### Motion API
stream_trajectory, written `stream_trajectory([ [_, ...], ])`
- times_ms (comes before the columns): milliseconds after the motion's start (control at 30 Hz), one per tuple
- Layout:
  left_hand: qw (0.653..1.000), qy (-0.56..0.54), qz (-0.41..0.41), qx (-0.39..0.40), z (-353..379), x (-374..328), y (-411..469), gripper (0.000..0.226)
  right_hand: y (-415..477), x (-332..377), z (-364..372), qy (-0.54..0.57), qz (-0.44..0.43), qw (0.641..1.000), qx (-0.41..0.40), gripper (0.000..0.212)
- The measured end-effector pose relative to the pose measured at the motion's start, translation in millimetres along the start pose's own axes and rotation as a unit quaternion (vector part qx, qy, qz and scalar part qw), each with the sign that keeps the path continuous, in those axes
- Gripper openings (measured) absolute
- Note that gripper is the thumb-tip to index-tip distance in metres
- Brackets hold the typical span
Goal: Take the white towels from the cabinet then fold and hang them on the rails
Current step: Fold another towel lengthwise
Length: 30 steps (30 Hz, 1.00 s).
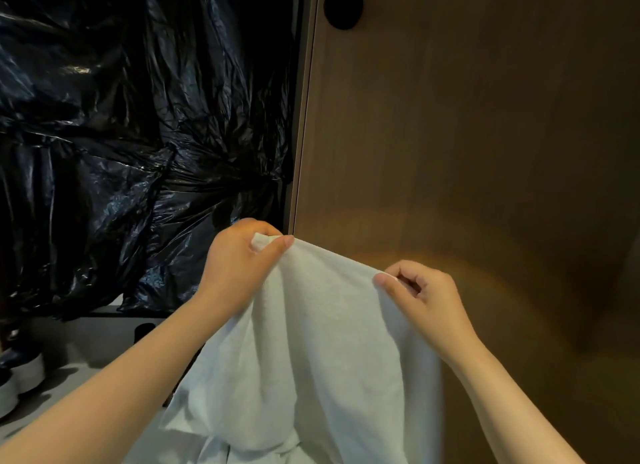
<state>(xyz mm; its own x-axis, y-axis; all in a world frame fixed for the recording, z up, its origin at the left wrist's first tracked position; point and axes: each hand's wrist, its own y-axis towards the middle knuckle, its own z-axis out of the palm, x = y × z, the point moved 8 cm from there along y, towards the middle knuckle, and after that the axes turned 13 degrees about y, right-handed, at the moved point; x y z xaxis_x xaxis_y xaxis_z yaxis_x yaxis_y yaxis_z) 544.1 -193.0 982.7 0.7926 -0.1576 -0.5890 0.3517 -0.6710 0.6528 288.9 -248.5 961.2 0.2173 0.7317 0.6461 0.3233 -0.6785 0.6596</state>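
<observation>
A white towel (311, 342) hangs in front of me, stretched by its top edge between both hands. My left hand (239, 259) pinches the towel's left corner between thumb and curled fingers. My right hand (422, 294) pinches the right corner a little lower. The cloth drapes down out of the frame's bottom edge in loose folds. No rail is in view.
A brown wooden cabinet panel (467, 134) fills the right half, with a black round fitting (344, 4) near its top. Crumpled black plastic sheeting (138, 134) covers the left. Dark and white shoes (17, 373) stand on the grey floor at lower left.
</observation>
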Motion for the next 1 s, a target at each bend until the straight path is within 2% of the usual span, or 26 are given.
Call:
stream_trajectory([
  [100,0.998,-0.004,-0.008,-0.054,-18.1,-1.8,6.4,0.012,6.2,10.0,-8.9,-0.038,-0.027,0.999,-0.02,0.014],
  [167,0.998,0.008,-0.023,-0.066,-24.6,3.4,9.4,0.011,6.0,0.2,-11.4,-0.058,-0.004,0.998,-0.013,0.014],
  [267,0.997,0.031,-0.046,-0.058,-21.8,21.1,7.4,0.011,0.7,-11.5,-15.7,-0.077,0.018,0.997,-0.021,0.014],
  [400,0.991,0.113,-0.059,-0.041,-12.7,39.8,5.7,0.018,1.8,-1.0,-9.2,-0.077,-0.009,0.996,-0.041,0.015],
  [500,0.99,0.141,-0.023,-0.014,-5.3,30.8,-3.9,0.024,5.2,8.8,1.0,-0.058,-0.024,0.997,-0.039,0.015],
  [633,0.997,0.028,0.077,0.011,2.3,-11.3,-26.8,0.034,6.5,26.3,16.2,-0.02,-0.046,0.999,-0.004,0.012],
  [733,0.988,-0.048,0.097,0.114,20.4,-33.0,-33.4,0.04,7.5,45.8,28.4,0.003,-0.075,0.996,0.048,0.012],
  [833,0.971,-0.096,0.103,0.194,33.8,-43.7,-36.7,0.026,8.6,64.3,28.5,0.029,-0.098,0.993,0.058,0.011],
  [900,0.971,-0.119,0.087,0.189,33.3,-41.9,-35.8,0.013,9.1,68.2,25.3,0.025,-0.096,0.994,0.054,0.01],
  [1000,0.982,-0.115,0.058,0.134,23.8,-34.7,-28.8,0.015,8.0,50.5,25.7,0.027,-0.03,0.997,0.069,0.007],
])
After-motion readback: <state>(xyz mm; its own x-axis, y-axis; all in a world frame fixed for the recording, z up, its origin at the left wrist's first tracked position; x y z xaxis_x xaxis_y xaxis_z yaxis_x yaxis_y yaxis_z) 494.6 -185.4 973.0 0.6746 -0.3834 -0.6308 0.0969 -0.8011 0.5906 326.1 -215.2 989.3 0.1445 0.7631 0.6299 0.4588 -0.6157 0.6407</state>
